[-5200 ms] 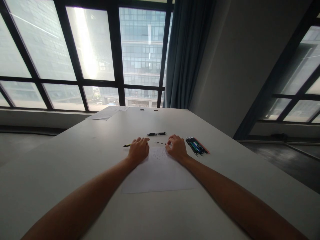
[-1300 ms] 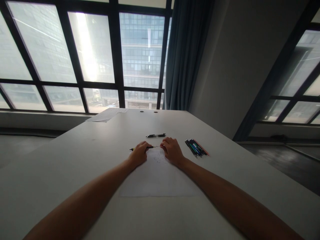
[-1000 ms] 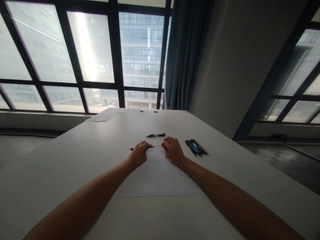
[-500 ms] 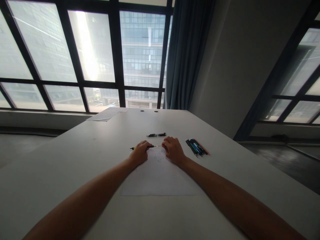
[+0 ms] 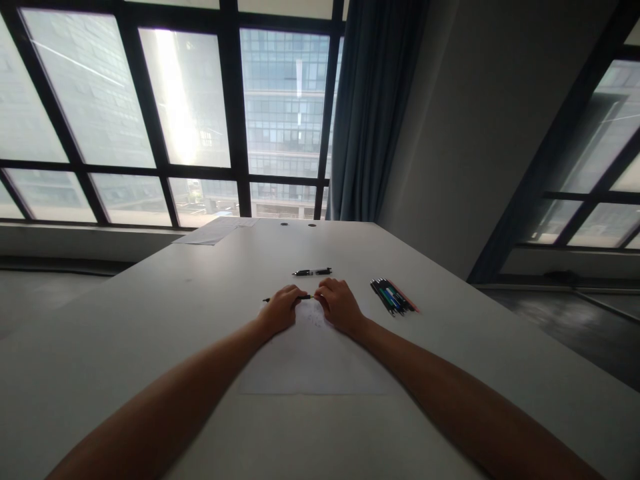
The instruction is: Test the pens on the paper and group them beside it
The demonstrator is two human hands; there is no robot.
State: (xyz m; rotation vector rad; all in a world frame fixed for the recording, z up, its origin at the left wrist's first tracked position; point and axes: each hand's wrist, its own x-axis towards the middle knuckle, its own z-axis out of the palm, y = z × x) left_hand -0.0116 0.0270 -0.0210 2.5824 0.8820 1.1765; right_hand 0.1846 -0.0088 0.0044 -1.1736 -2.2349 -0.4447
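Observation:
My left hand [image 5: 279,311] pinches a slim dark pen [image 5: 302,297] that lies level just above a white sheet of paper [image 5: 315,363]. The pen's rear end sticks out to the left of my fingers. My right hand [image 5: 339,307] sits close beside it, fingertips closed on the thin refill at the pen's right end. Only a tiny bit of the refill shows between the two hands. Both forearms rest on the white table [image 5: 150,333].
A black pen [image 5: 313,272] lies just beyond my hands. To the right is a bundle of several coloured pens [image 5: 393,296]. Loose sheets [image 5: 215,231] sit at the table's far left corner, near the windows. A dark curtain hangs behind.
My right hand has moved left toward my left hand. The stretch of refill seen between them half a second ago has nearly vanished into the pen.

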